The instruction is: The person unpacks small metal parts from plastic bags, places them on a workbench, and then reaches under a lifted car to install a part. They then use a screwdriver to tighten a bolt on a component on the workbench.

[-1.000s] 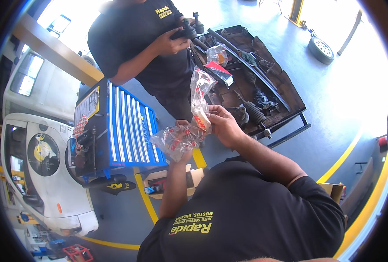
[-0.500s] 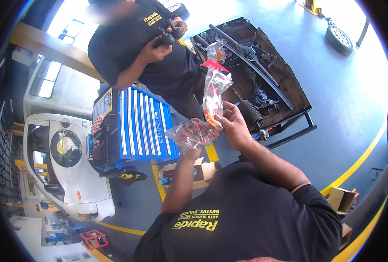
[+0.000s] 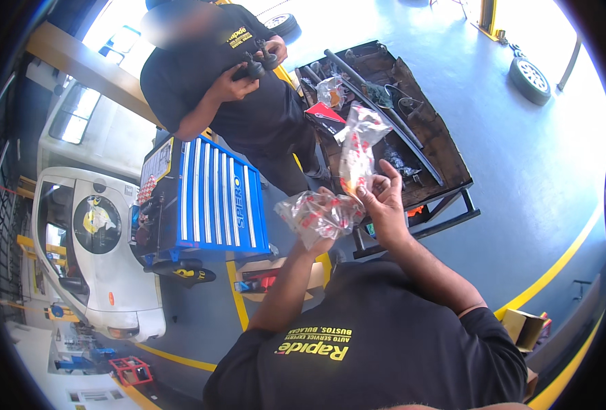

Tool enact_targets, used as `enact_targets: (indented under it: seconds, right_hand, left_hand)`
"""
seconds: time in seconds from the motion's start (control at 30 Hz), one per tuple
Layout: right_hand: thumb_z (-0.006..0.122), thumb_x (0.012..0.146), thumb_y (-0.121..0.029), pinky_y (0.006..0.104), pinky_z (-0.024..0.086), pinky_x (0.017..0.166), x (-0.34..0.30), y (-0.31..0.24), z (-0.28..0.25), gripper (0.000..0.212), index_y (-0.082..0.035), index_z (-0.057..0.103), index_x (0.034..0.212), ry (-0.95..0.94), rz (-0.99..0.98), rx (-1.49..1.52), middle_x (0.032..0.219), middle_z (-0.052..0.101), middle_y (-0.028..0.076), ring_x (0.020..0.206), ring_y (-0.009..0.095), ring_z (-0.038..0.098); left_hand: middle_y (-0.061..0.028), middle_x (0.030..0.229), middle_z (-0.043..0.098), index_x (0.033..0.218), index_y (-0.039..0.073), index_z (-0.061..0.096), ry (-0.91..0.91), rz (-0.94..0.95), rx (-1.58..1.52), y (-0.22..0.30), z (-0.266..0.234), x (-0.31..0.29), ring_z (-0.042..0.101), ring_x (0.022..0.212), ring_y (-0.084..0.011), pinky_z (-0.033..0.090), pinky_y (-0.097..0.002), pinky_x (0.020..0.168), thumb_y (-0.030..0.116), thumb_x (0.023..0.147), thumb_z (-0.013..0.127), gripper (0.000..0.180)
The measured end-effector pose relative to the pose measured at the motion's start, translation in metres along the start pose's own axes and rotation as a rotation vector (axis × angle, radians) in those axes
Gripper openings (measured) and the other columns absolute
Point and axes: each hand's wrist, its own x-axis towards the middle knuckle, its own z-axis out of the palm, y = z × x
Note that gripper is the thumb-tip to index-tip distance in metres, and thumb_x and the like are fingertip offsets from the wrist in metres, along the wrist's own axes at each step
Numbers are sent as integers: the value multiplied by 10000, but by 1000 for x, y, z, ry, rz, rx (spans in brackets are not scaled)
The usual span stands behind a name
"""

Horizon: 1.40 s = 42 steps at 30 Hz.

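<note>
Two bunched parts of clear plastic bag with red print are between my hands; whether they are one bag or two, I cannot tell. My left hand point(image 3: 322, 243) is closed on the wider crumpled plastic bag point(image 3: 315, 213), which hides most of its fingers. With thumb and fingers, my right hand point(image 3: 387, 213) pinches the lower end of the upright plastic bag point(image 3: 361, 145). That one stands up in front of the metal bench. Both hands meet where the plastic bunches together. I cannot make out anything inside it.
Beyond, a dark metal bench point(image 3: 446, 154) carries a long bar, a red-and-black box point(image 3: 325, 117) and a bagged part point(image 3: 331, 91). A co-worker point(image 3: 248, 116) holds two dark metal parts point(image 3: 254, 67). Left are a blue tool cabinet point(image 3: 214, 198), an open carton point(image 3: 303, 283) and a white vehicle point(image 3: 105, 273).
Both hands and the plastic have shifted right in the view. My right hand's fingers are raised more. The red-and-black box shows more fully beside the plastic.
</note>
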Motion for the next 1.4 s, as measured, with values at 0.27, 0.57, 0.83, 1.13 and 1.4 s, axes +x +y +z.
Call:
enact_targets:
  seconds: [0.27,0.57,0.83,1.13,1.4]
  right_hand:
    - [757,948,-32,367,555,1024,-10,-12,-24,840,-47,169,1548,4,14,44,1362,409,141,1212,213,575]
    - [781,955,-165,414,519,1101,-18,-11,-31,580,-48,462,1425,-195,-111,-482,1426,376,180,1433,318,445]
    - [799,907,-329,495,465,891,-16,-28,-24,413,-47,593,1128,-4,-489,-1177,1166,512,194,1046,361,567]
    - [751,899,-337,422,452,801,-11,-42,-2,274,-97,660,991,-190,-745,-1497,983,610,89,907,261,627]
    - [661,936,-177,419,468,817,-3,-40,21,192,-47,639,1076,-345,-691,-1370,1037,628,123,985,275,651]
  left_hand:
    - [-62,1142,660,1184,127,559,-15,71,95,-31,-6,18,670,1105,-168,565,-350,973,256,1089,585,162]
    - [-94,1251,662,1298,54,598,-26,101,746,-25,-3,24,661,1123,-180,549,-335,974,180,1102,521,245]
    - [-52,1086,667,1151,82,601,-20,361,1161,-25,-6,38,656,1020,-169,530,-334,907,212,1071,553,161]
    - [-72,1066,662,1164,58,578,62,517,1192,-14,-2,34,643,988,-188,523,-344,916,118,1021,601,157]
    - [-88,1094,625,1114,72,606,-36,614,1461,-11,-8,29,601,1038,-249,467,-431,883,86,905,670,219]
